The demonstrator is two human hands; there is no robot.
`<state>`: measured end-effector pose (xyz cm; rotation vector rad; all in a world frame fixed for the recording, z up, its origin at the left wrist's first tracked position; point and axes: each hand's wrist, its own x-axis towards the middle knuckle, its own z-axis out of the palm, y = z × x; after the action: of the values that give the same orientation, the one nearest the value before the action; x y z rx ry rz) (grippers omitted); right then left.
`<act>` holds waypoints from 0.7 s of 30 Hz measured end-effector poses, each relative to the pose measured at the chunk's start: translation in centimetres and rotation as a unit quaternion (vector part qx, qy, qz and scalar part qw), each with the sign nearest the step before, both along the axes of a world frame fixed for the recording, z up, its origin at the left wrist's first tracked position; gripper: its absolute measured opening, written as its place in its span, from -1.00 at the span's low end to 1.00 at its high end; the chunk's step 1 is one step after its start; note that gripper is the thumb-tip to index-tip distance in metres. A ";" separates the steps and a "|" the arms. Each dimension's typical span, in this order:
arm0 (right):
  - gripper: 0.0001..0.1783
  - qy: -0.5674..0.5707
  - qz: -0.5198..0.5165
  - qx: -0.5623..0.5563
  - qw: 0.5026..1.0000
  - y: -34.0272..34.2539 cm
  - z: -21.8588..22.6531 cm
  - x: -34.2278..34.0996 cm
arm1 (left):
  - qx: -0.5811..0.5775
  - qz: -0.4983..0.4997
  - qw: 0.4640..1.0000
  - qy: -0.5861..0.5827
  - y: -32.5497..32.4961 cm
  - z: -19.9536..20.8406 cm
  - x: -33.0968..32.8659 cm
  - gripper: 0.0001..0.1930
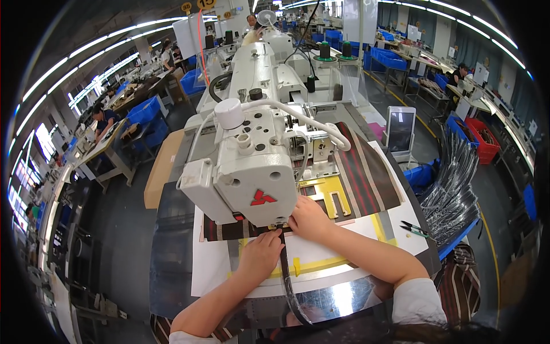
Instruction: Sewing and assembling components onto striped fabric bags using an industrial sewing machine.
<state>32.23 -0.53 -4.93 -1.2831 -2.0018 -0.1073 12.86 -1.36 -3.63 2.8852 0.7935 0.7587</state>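
A white sewing machine head (252, 172) stands over striped brown, red and beige fabric (366, 166). From beneath it a narrow dark strap (285, 266) runs down toward me past the work surface's near edge. My left hand (262, 252) is closed at the strap's left side, its fingertips by the strap's upper end under the head. On the other side my right hand (312, 219) reaches in close to the machine; its fingertips are partly hidden behind the head. Beside that hand a yellow template plate (329, 195) with cut-outs lies on the fabric.
White sheet (217, 269) with yellow tape covers the metal table. Small snips (413, 229) lie at the right. Beyond them stand a screen (400, 132) and a bundle of clear-wrapped dark strips (452, 195). A cardboard piece (162, 169) leans at left. Other people work farther back.
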 end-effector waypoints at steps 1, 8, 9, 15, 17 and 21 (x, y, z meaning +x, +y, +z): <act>-0.88 0.000 0.000 -0.002 1.000 0.0 0.0 0.0 | -0.008 0.000 1.000 -0.008 0.0 0.1 0.0 -0.86; -0.78 0.039 0.017 -0.035 0.998 0.3 -0.2 0.1 | 0.000 0.006 1.000 -0.014 0.0 0.2 0.0 -0.86; -0.79 0.041 0.020 -0.030 0.999 0.2 0.0 0.1 | -0.001 0.005 1.000 -0.016 0.0 0.3 0.0 -0.86; -0.83 0.083 0.013 -0.029 0.996 -0.2 0.4 0.9 | -0.032 0.002 0.999 -0.023 0.0 0.3 -0.3 -0.85; -0.85 0.128 0.011 -0.043 0.991 -1.1 -0.1 1.3 | -0.050 0.001 0.998 -0.024 -0.6 0.3 -0.7 -0.84; -0.90 0.257 0.006 -0.168 0.952 -5.6 1.4 0.9 | -0.032 -0.258 0.966 0.017 -5.3 3.2 -3.8 -0.71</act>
<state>33.12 -6.14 -3.49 -1.3338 -1.6107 0.5447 9.10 -6.70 -0.40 2.8474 0.0459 0.6031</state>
